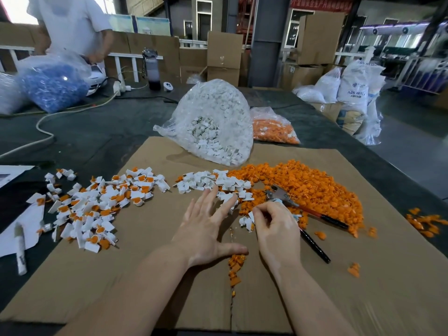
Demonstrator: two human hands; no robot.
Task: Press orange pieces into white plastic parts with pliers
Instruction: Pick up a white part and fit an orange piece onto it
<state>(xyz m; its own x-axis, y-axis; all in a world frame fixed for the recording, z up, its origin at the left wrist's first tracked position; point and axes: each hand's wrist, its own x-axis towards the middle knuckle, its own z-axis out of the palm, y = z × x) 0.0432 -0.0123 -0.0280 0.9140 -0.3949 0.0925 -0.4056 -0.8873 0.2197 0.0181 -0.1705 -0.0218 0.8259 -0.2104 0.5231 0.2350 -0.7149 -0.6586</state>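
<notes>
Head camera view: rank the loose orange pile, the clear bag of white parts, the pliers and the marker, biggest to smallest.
1. loose orange pile
2. clear bag of white parts, close to it and farther away, so unsure
3. pliers
4. marker

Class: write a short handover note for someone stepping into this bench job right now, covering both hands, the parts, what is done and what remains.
Left hand: open, fingers spread flat over the loose white parts.
Right hand: pinching one white part.
Pliers: lying unheld at the edge of the orange pieces.
Done: a pile of assembled parts, white with orange pressed in, on the left of the cardboard.
Left: loose whites and a bag of white parts behind, plus many orange pieces.
</notes>
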